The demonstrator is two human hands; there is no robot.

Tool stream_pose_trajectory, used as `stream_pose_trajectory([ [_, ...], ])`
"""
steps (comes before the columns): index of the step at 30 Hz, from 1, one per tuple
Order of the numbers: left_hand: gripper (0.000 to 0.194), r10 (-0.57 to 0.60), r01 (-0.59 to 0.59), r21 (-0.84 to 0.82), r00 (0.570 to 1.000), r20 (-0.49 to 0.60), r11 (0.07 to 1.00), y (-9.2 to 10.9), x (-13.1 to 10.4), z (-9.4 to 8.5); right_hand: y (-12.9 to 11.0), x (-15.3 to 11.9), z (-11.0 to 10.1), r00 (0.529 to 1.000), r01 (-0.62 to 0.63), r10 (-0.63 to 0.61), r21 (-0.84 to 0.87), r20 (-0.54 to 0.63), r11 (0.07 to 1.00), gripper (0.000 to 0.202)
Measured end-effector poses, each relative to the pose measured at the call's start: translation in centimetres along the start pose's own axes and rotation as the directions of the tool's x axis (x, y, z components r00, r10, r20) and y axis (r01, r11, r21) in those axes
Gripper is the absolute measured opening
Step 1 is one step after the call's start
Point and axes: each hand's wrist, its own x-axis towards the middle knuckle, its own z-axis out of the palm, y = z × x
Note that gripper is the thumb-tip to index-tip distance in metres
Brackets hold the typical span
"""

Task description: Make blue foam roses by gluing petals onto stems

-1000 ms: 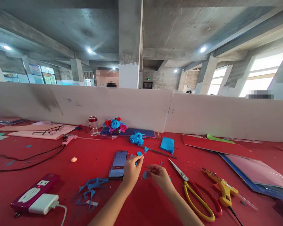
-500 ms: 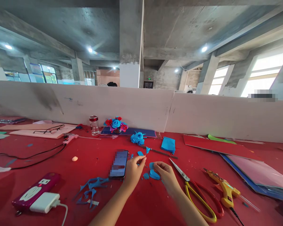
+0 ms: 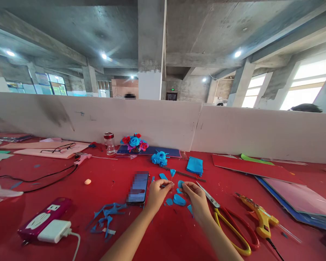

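Observation:
My left hand [image 3: 161,193] pinches the thin stem of a small blue paper flower bud [image 3: 173,172], which points upward above the fingertips. Between the thumb and fingers of my right hand [image 3: 195,197] is a rounded blue paper petal [image 3: 180,184]. Several loose blue petals [image 3: 179,199] lie on the red table below and between the hands. A phone [image 3: 138,187] lies just left of my left hand. Large scissors [image 3: 220,212] with red and yellow handles rest to the right of my right hand, their blades partly open.
A yellow hot glue gun [image 3: 258,214] lies at the right. Blue paper scraps [image 3: 108,215] and a purple power strip [image 3: 43,219] are at the left. Finished blue flowers [image 3: 159,158], a stack of blue paper [image 3: 195,166] and a flower arrangement [image 3: 135,142] stand farther back before a white partition [image 3: 125,116].
My right hand has raised a petal off the table, up and slightly right. My left hand has shifted slightly right, with the bud still in its fingers.

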Motion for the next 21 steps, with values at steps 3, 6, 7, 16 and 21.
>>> stream_pose_trajectory([
  [3, 0.018, -0.079, 0.087, -0.079, 0.992, 0.095, 0.993, 0.11, -0.2, 0.2, -0.18, 0.13, 0.09, 0.998, 0.044, -0.044, -0.007, -0.049, 0.999, 0.03],
  [6, 0.017, -0.118, 0.144, -0.164, 0.98, 0.162, 0.976, 0.0, -0.38, 0.38, -0.32, 0.29, 0.24, 0.996, 0.066, -0.067, -0.027, -0.06, 0.997, 0.029],
  [7, 0.017, -0.123, 0.155, -0.18, 0.977, 0.174, 0.971, -0.05, -0.42, 0.44, -0.36, 0.32, 0.3, 0.996, 0.068, -0.07, -0.034, -0.061, 0.997, 0.029],
  [16, 0.021, -0.167, 0.195, -0.16, 0.97, 0.176, 0.968, -0.27, -0.53, 0.73, -0.74, 0.15, 0.6, 0.992, 0.11, -0.115, -0.095, -0.045, 0.989, 0.03],
  [21, 0.023, -0.183, 0.209, -0.131, 0.966, 0.184, 0.969, -0.12, -0.55, 0.62, -0.45, 0.34, 0.52, 0.99, 0.127, -0.133, -0.111, -0.045, 0.986, 0.028],
])
